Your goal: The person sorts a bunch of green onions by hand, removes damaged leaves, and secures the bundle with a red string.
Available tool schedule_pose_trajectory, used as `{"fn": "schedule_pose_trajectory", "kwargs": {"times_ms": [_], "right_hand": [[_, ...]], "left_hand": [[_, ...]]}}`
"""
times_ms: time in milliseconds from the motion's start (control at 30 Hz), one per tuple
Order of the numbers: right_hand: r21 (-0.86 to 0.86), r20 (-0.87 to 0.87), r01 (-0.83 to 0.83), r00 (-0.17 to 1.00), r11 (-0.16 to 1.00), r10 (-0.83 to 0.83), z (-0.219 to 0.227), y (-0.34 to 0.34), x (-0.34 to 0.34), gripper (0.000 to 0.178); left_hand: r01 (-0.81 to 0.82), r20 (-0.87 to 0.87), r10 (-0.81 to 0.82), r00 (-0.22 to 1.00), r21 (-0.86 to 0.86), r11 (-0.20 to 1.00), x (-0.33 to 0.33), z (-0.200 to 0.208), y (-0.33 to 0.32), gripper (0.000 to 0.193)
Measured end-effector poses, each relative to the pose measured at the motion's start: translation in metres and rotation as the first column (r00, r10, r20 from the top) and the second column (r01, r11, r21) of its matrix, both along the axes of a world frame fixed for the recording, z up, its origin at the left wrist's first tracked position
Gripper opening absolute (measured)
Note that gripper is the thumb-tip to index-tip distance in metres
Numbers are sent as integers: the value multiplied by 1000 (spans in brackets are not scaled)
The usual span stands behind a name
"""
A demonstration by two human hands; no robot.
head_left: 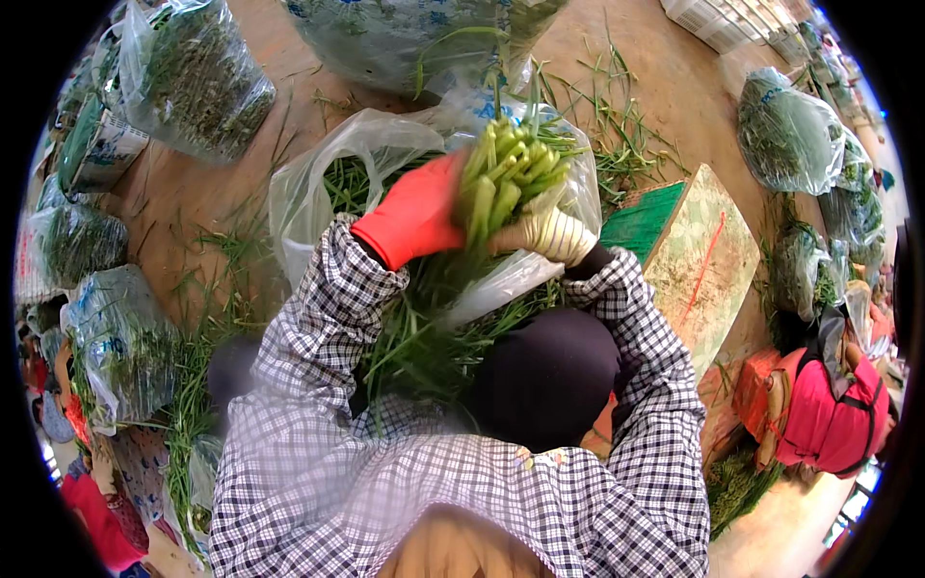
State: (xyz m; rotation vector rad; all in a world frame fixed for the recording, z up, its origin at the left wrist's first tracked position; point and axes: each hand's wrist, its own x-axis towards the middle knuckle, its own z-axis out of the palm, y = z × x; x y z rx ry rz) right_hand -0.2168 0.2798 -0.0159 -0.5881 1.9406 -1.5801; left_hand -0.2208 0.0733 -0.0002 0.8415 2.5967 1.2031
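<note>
A thick bunch of green vegetable stems (515,164) is held up in front of me, its pale cut ends toward the far side and its leaves hanging toward my lap. My left hand (414,214), in a red glove, is closed round its left side. From the right, my right hand (551,233), in a whitish striped glove, grips its lower part, with some fingers hidden behind the stems. Below and around both hands lies an opened clear plastic bag (301,207) with more loose greens (349,183) inside. Long leaves (424,337) spill over my lap.
A large filled plastic bag (414,43) stands just beyond. To the right is a worn board (708,260) beside a green panel. Packed bags of greens (207,82) line the left, with others (785,130) on the right. Nearby sits a person in pink (833,409). Stem scraps litter the floor.
</note>
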Motion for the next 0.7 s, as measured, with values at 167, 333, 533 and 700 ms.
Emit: {"fn": "schedule_pose_trajectory", "kwargs": {"times_ms": [167, 333, 533, 700], "right_hand": [[-139, -742, 158, 637, 978, -208, 104, -46, -11, 75], [-27, -819, 101, 568, 995, -80, 183, -30, -1, 40], [-477, -295, 265, 850, 838, -437, 231, -50, 33, 56], [-692, -328, -96, 925, 715, -194, 267, -128, 85, 41]], "left_hand": [[13, -641, -51, 766, -64, 998, 1, 88, -21, 59], [-268, -737, -45, 674, -301, 915, 15, 161, -71, 57], [-200, -614, -20, 789, -288, 936, 61, 243, -72, 102], [620, -424, -453, 784, 497, 607, 67, 206, -88, 112]]}}
